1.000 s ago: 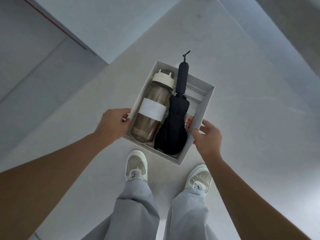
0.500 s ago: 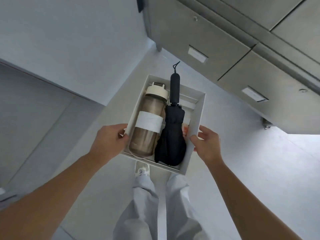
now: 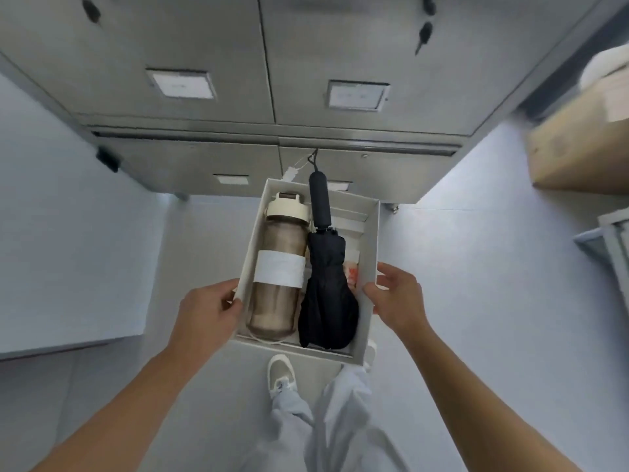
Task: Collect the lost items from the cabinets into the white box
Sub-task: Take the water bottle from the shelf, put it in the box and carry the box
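I carry the white box (image 3: 369, 247) in front of me at waist height. My left hand (image 3: 207, 313) grips its left wall and my right hand (image 3: 398, 296) grips its right wall. Inside lie a brownish water bottle (image 3: 277, 267) with a cream lid and a white label, and beside it a folded black umbrella (image 3: 326, 277) whose handle pokes over the far rim. A small orange-and-white item (image 3: 352, 272) is half hidden under the umbrella. Grey metal cabinets (image 3: 265, 80) with label holders stand straight ahead, all doors closed.
A key (image 3: 423, 35) hangs from a lock at the upper right of the cabinets. A wooden shelf (image 3: 578, 148) with a white object stands at the right. A pale wall runs along the left. My legs and shoes are below the box.
My view has swung up and around from the floor to the cabinets, which now fill the top of the frame and are closer. Both hands keep the same hold on the box.
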Motion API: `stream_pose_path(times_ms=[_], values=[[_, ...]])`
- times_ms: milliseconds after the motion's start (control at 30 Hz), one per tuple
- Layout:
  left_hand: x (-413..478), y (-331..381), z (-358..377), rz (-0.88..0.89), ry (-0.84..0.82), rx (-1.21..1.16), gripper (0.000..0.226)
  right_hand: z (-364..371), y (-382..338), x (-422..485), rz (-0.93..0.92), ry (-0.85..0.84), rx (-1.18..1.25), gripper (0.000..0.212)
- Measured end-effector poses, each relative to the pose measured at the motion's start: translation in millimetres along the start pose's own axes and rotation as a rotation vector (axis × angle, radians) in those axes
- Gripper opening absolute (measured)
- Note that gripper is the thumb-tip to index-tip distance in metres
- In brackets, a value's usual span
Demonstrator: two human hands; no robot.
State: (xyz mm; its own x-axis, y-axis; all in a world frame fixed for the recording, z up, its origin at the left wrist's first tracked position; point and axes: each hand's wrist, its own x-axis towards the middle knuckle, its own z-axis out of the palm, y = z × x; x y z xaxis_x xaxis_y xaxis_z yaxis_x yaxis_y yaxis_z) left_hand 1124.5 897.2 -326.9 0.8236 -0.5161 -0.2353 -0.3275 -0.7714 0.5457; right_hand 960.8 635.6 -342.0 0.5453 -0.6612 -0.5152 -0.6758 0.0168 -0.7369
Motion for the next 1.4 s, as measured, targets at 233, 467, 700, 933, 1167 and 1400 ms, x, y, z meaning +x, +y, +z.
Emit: stream_pose_path(times_ms=[233, 467, 700, 933, 1167, 1400], values=[[-2.2, 167.7, 20.4, 0.263, -0.176, 0.032, 0.009, -155.1, 36.5, -68.4, 0.106, 0.237, 0.073, 0.04], [-11.7, 308.1, 63.4, 0.432, -0.22, 0.041, 0.013, -291.0, 63.5, -100.0, 0.129, 0.43, 0.161, 0.071], [8.9, 400.7, 69.5, 0.572, -0.209, 0.064, 0.011, -363.0, 59.3, -94.5, 0.142, 0.528, 0.226, 0.056], [56.2, 464.0, 72.3, 0.613, -0.254, 0.048, 0.014, -410.7, 34.0, -57.4, 0.155, 0.551, 0.26, 0.059], [121.1, 554.3, 86.7, 0.64, -0.248, 0.034, 0.016, -481.3, 13.3, 10.1, 0.147, 0.597, 0.277, 0.051], [207.8, 656.6, 149.6, 0.578, -0.202, 0.067, 0.018, -580.9, 13.7, 128.9, 0.122, 0.567, 0.275, 0.042]])
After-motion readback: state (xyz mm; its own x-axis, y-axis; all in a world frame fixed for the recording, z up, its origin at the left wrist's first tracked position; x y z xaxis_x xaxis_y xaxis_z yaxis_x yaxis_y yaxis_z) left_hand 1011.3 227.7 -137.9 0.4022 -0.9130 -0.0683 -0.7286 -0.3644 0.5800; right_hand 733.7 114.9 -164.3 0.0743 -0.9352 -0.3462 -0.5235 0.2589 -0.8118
